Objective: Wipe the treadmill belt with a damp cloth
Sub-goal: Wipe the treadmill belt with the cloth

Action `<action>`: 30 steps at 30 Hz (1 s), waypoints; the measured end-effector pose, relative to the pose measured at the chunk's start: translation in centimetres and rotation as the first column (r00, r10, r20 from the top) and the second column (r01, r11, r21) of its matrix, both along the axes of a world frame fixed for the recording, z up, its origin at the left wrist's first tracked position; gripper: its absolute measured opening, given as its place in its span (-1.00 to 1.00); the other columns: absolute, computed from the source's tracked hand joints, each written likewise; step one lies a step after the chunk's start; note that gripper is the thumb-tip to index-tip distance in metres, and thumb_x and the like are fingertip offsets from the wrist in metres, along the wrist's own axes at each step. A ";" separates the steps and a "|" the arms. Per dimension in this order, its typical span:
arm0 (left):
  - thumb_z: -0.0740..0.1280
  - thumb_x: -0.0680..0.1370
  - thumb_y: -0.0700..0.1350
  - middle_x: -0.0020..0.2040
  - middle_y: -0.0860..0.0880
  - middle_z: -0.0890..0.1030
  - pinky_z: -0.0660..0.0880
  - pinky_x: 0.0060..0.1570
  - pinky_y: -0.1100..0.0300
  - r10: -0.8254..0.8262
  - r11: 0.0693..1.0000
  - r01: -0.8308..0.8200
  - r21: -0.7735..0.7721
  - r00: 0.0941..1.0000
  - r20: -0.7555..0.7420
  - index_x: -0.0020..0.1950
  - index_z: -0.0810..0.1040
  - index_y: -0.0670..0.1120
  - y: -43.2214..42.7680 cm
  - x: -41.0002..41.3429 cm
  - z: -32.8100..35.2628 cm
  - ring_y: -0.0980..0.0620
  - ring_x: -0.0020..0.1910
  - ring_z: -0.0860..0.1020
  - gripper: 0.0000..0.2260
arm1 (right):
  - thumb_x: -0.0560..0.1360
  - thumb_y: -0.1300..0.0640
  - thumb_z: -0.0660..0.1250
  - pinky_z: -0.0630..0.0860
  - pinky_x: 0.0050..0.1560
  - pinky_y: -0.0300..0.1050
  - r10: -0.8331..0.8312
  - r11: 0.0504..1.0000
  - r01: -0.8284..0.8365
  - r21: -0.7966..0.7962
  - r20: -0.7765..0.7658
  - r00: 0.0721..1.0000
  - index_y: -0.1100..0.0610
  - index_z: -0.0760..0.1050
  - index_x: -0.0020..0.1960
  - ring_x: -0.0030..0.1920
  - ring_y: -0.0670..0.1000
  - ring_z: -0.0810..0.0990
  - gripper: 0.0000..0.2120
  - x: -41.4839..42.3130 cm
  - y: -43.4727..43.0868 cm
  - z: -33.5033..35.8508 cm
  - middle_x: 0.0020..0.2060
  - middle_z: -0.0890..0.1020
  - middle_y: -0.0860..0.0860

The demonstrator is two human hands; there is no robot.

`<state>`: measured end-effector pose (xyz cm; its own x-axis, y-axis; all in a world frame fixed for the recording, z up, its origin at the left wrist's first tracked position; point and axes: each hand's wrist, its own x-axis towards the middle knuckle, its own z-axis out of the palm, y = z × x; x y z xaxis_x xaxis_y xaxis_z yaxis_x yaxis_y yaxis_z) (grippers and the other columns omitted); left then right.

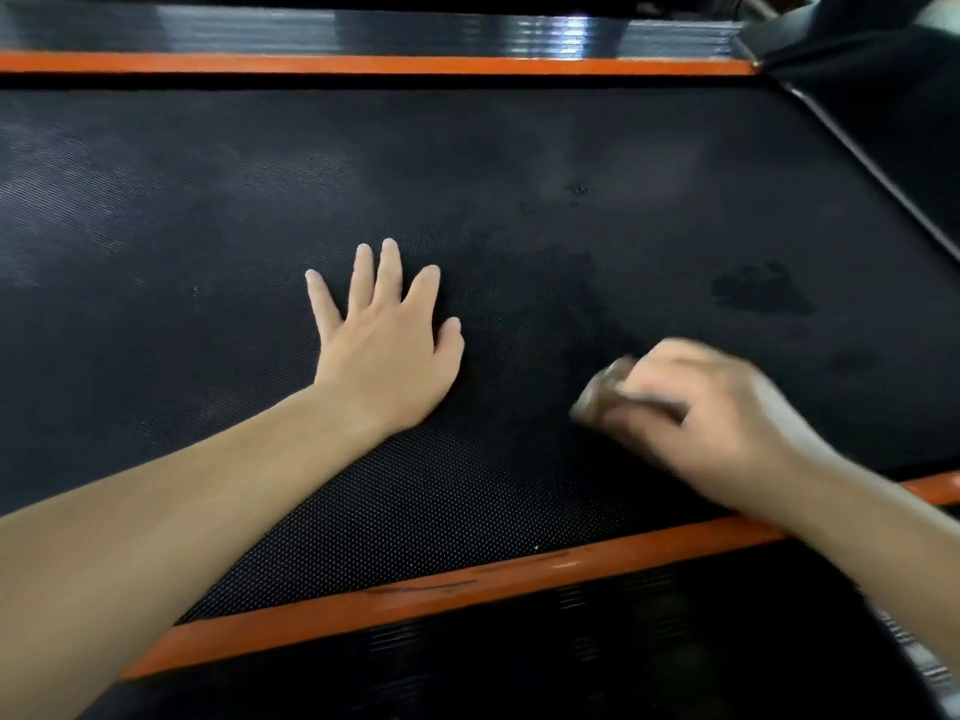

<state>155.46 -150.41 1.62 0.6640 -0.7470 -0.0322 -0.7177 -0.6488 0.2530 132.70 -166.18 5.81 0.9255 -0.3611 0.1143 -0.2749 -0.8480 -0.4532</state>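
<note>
The black textured treadmill belt [208, 210] fills most of the view. My left hand [387, 345] lies flat on it near the middle, fingers straight and spread. My right hand [706, 423] is blurred, lower right on the belt, its fingers curled round a small brownish cloth [605, 392] that peeks out at its left side and touches the belt. Darker damp patches [758, 293] show on the belt beyond the right hand.
Orange side strips run along the near edge [467, 584] and the far edge [363, 63] of the belt. Black ribbed side rails lie outside them. A dark cover [883, 122] slopes at the upper right.
</note>
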 end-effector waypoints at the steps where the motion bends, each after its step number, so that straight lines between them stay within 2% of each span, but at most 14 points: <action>1: 0.04 0.67 0.14 0.67 -0.17 -0.06 -0.25 0.51 -0.36 -0.009 1.000 0.008 -0.010 1.000 -0.013 0.59 0.17 0.00 -0.6 -0.2 0.1 -0.16 0.65 -0.18 -0.49 | 0.54 -0.11 0.42 0.39 -0.11 -0.43 -0.132 0.991 0.133 -0.016 0.034 0.991 -0.19 0.55 -0.19 -0.10 -0.18 0.58 -0.85 0.0 -1.3 -0.3 -0.16 0.56 -0.20; 3: 0.04 0.67 0.15 0.67 -0.19 -0.05 -0.26 0.51 -0.36 -0.003 1.000 0.003 -0.016 0.999 -0.038 0.59 0.18 0.00 -2.0 -0.5 0.1 -0.18 0.64 -0.19 -0.49 | 0.56 -0.10 0.40 0.47 -0.04 -0.31 -0.223 0.975 0.224 -0.008 0.062 0.973 -0.10 0.59 -0.18 -0.07 -0.11 0.59 -0.83 -0.6 -2.2 -1.2 -0.13 0.59 -0.13; 5: 0.03 0.67 0.17 0.67 -0.20 -0.05 -0.27 0.50 -0.38 0.033 0.999 -0.033 0.001 0.999 -0.042 0.59 0.17 0.00 -3.1 -0.9 -0.1 -0.20 0.64 -0.20 -0.49 | 0.57 -0.12 0.36 0.53 0.02 -0.13 -0.035 0.999 0.035 0.022 -0.006 0.999 -0.13 0.66 -0.02 -0.01 -0.08 0.59 -0.87 -1.5 -0.3 -1.2 -0.07 0.59 -0.10; 8: -0.01 0.66 0.20 0.66 -0.22 -0.05 -0.26 0.49 -0.41 0.061 0.998 -0.061 0.020 0.998 0.019 0.60 0.12 0.00 -3.9 -1.3 -0.9 -0.23 0.64 -0.19 -0.46 | 0.57 -0.11 0.39 0.55 -0.05 -0.12 0.187 0.965 -0.168 0.200 -0.079 0.979 -0.26 0.63 0.02 -0.04 -0.06 0.61 -0.93 -2.3 1.7 -0.7 -0.08 0.55 -0.12; 11: -0.05 0.66 0.20 0.66 -0.23 -0.05 -0.24 0.50 -0.41 0.056 0.998 -0.056 0.012 0.997 0.048 0.61 0.09 0.00 -3.8 -1.5 -1.4 -0.24 0.64 -0.18 -0.44 | 0.58 -0.24 0.31 0.53 -0.07 -0.13 0.082 0.997 -0.082 0.009 -0.006 0.997 -0.08 0.64 -0.06 -0.10 -0.09 0.57 -0.73 -0.7 -0.9 -1.5 -0.14 0.51 -0.12; 13: -0.05 0.66 0.20 0.66 -0.23 -0.06 -0.25 0.50 -0.40 0.057 0.998 -0.057 0.007 0.998 0.037 0.61 0.09 0.00 -3.8 -1.4 -1.4 -0.23 0.64 -0.19 -0.44 | 0.58 -0.16 0.31 0.44 -0.11 -0.15 -0.161 0.981 0.167 -0.098 0.074 0.984 0.02 0.59 -0.13 -0.11 -0.03 0.56 -0.72 1.1 -3.6 -2.2 -0.17 0.50 -0.08; 15: -0.06 0.66 0.20 0.66 -0.23 -0.06 -0.24 0.50 -0.39 0.053 0.998 -0.054 0.015 0.998 0.042 0.62 0.07 0.00 -3.8 -1.6 -1.4 -0.24 0.64 -0.19 -0.44 | 0.56 -0.10 0.35 0.42 -0.11 -0.10 -0.343 0.934 0.349 -0.078 0.076 0.936 0.05 0.57 -0.11 -0.07 0.02 0.55 -0.77 2.3 -4.4 -2.6 -0.15 0.52 -0.05; 16: -0.06 0.66 0.20 0.66 -0.23 -0.06 -0.23 0.50 -0.39 0.053 0.998 -0.054 0.019 0.997 0.051 0.62 0.06 0.00 -3.8 -1.6 -1.4 -0.24 0.63 -0.19 -0.44 | 0.56 -0.09 0.37 0.45 -0.09 -0.09 -0.312 0.947 0.317 -0.058 0.081 0.947 0.02 0.59 -0.10 -0.06 0.00 0.55 -0.81 2.4 -3.7 -2.7 -0.14 0.53 -0.06; 18: -0.06 0.65 0.20 0.66 -0.23 -0.07 -0.22 0.51 -0.39 0.061 0.998 -0.062 0.026 0.996 0.063 0.63 0.05 0.00 -3.9 -1.7 -1.4 -0.24 0.64 -0.19 -0.43 | 0.58 -0.07 0.39 0.52 -0.03 -0.10 -0.103 0.994 0.104 -0.016 0.071 0.992 -0.06 0.64 -0.07 -0.05 -0.05 0.57 -0.88 2.3 -0.8 -2.4 -0.13 0.55 -0.10; 20: -0.07 0.65 0.19 0.66 -0.23 -0.08 -0.22 0.51 -0.38 0.061 0.998 -0.063 0.029 0.996 0.065 0.63 0.04 0.00 -3.9 -1.6 -1.4 -0.24 0.63 -0.20 -0.42 | 0.60 -0.12 0.37 0.52 -0.04 -0.13 0.047 0.999 -0.047 -0.005 0.032 0.998 -0.07 0.63 -0.08 -0.06 -0.07 0.57 -0.83 2.4 0.0 -2.4 -0.14 0.56 -0.10; 23: -0.09 0.65 0.20 0.66 -0.23 -0.08 -0.22 0.52 -0.38 0.049 0.998 -0.052 0.033 0.996 0.072 0.63 0.03 -0.01 -3.8 -1.6 -1.5 -0.24 0.63 -0.20 -0.41 | 0.58 -0.13 0.30 0.50 -0.14 -0.05 -0.131 0.971 0.145 -0.192 0.083 0.988 0.06 0.50 -0.19 -0.13 0.06 0.55 -0.71 5.2 -4.9 -2.8 -0.21 0.50 -0.04; 26: -0.09 0.65 0.22 0.67 -0.21 -0.07 -0.21 0.52 -0.37 0.057 0.997 -0.060 0.038 0.996 0.068 0.64 0.03 0.00 -3.8 -1.7 -1.5 -0.22 0.64 -0.19 -0.41 | 0.56 -0.10 0.30 0.39 -0.24 -0.03 -0.403 0.906 0.410 -0.107 0.086 0.911 0.08 0.36 -0.24 -0.14 0.14 0.53 -0.67 8.4 -8.5 -2.2 -0.23 0.48 0.03; 28: -0.08 0.64 0.21 0.67 -0.21 -0.07 -0.20 0.52 -0.36 0.060 0.997 -0.063 0.039 0.996 0.072 0.63 0.04 0.01 -3.8 -1.7 -1.4 -0.22 0.64 -0.19 -0.41 | 0.55 -0.17 0.30 0.40 -0.22 -0.03 -0.330 0.934 0.342 -0.107 0.111 0.937 0.09 0.40 -0.23 -0.14 0.09 0.52 -0.63 9.5 -6.7 -2.8 -0.23 0.50 0.00; 30: -0.07 0.64 0.21 0.67 -0.20 -0.06 -0.19 0.52 -0.36 0.064 0.997 -0.068 0.042 0.995 0.078 0.63 0.04 0.02 -3.9 -1.7 -1.4 -0.21 0.64 -0.18 -0.42 | 0.54 -0.19 0.31 0.48 -0.17 -0.03 -0.136 0.983 0.146 -0.109 0.090 0.987 0.07 0.51 -0.16 -0.11 0.03 0.53 -0.67 9.3 -3.7 -3.4 -0.21 0.52 -0.04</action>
